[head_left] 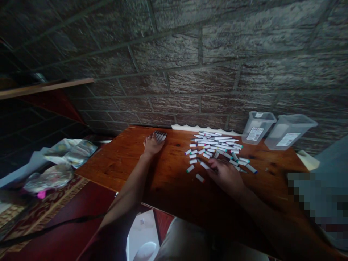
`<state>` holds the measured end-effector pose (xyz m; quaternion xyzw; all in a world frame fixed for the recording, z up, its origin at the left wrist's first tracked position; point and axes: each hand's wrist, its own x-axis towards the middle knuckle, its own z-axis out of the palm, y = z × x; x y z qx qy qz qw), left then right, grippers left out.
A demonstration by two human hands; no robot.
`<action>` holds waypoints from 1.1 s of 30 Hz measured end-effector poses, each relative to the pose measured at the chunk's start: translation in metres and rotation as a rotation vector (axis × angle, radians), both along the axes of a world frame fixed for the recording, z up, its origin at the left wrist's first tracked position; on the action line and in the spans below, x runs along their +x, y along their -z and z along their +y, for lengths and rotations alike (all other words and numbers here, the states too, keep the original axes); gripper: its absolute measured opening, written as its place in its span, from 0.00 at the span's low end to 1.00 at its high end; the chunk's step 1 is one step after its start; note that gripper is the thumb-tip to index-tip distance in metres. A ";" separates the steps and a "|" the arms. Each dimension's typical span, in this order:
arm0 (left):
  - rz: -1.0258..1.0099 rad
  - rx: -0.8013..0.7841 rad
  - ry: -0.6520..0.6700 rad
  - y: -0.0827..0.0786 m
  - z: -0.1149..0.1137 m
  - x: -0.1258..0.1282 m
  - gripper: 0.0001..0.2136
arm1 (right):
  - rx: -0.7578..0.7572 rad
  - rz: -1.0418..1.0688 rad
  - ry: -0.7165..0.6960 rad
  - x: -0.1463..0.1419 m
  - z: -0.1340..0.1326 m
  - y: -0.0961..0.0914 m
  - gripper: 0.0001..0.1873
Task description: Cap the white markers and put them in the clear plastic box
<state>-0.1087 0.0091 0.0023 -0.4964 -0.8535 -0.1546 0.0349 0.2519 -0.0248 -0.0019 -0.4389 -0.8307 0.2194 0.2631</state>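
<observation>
A pile of several white markers with coloured caps lies spread on the wooden table. My left hand reaches to the far left part of the table and grips a bundle of markers standing side by side. My right hand rests at the near edge of the pile, fingers curled round a single marker. A few loose markers lie just left of that hand.
Two clear plastic tubs with labels stand at the back right by the brick wall. A white scalloped strip lies along the table's far edge. Crumpled bags and wrappers sit on the floor at left.
</observation>
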 end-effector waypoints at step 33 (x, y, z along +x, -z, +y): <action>-0.348 0.344 0.373 -0.022 -0.008 0.076 0.17 | -0.274 0.449 0.126 0.006 0.009 -0.017 0.20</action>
